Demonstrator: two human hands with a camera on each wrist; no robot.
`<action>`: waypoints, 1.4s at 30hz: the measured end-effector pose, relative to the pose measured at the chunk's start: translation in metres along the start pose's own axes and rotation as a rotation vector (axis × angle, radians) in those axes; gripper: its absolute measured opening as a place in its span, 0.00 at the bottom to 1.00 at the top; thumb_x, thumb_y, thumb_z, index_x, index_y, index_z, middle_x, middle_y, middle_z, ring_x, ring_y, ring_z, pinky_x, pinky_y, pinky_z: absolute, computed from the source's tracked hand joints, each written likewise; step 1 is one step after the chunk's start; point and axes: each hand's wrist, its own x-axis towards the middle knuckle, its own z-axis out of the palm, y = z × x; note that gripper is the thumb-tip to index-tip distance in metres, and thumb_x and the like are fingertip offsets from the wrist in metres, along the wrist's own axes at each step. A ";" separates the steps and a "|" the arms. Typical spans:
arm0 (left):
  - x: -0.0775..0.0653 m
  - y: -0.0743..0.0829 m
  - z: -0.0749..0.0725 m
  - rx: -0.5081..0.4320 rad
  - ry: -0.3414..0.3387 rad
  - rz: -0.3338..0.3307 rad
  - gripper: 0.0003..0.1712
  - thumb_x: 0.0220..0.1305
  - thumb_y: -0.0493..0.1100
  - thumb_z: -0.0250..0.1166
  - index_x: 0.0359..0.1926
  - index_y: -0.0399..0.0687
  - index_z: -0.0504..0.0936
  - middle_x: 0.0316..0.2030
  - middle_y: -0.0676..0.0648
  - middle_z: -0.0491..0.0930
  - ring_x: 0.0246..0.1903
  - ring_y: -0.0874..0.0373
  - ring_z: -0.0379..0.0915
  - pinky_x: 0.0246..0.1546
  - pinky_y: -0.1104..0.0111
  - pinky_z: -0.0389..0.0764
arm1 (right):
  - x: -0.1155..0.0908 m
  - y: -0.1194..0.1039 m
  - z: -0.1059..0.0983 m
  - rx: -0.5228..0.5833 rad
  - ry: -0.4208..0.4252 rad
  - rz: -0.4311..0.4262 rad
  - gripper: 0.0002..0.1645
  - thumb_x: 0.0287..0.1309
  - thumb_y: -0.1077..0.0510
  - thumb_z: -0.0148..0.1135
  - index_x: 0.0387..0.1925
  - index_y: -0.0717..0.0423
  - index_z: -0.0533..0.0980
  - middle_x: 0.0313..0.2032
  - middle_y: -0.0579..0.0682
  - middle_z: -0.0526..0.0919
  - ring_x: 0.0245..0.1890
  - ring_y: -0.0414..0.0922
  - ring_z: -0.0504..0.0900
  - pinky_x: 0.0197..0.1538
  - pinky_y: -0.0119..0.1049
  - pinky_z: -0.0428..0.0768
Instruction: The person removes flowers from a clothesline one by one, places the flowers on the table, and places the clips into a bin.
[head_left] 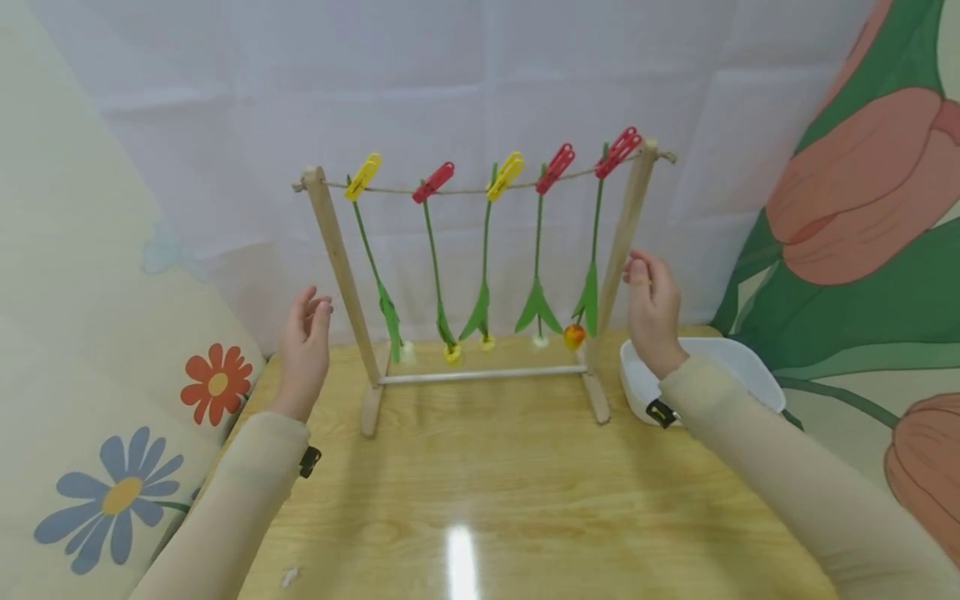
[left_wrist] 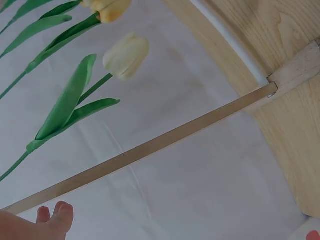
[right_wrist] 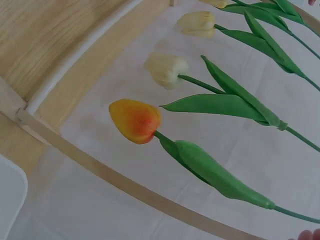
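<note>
My left hand (head_left: 306,350) is just outside the left post (head_left: 341,267) of a wooden rack, fingers loosely bent around nothing. On the other side, my right hand (head_left: 654,312) is beside the right post (head_left: 633,208), its fingertips close to the wood and nothing held. Several artificial tulips hang upside down from the rack's twine (head_left: 465,192), pegged by red and yellow clothespins. An orange-yellow tulip (right_wrist: 135,121) hangs nearest the right post. A cream tulip (left_wrist: 126,56) hangs nearest the left post, and pale and yellow ones hang between.
The rack stands on a wood-grain table (head_left: 480,467), a white bar (head_left: 480,375) joining its feet. Behind my right forearm sits a white plastic basin (head_left: 750,371). A white cloth (head_left: 487,75) hangs at the back, between walls painted with flowers.
</note>
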 end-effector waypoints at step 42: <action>0.019 0.054 0.032 0.028 -0.216 0.023 0.36 0.78 0.47 0.45 0.75 0.37 0.41 0.72 0.35 0.53 0.69 0.40 0.52 0.70 0.55 0.56 | 0.044 -0.086 0.051 0.023 -0.361 -0.640 0.32 0.74 0.49 0.43 0.54 0.79 0.69 0.48 0.72 0.76 0.53 0.63 0.73 0.63 0.44 0.69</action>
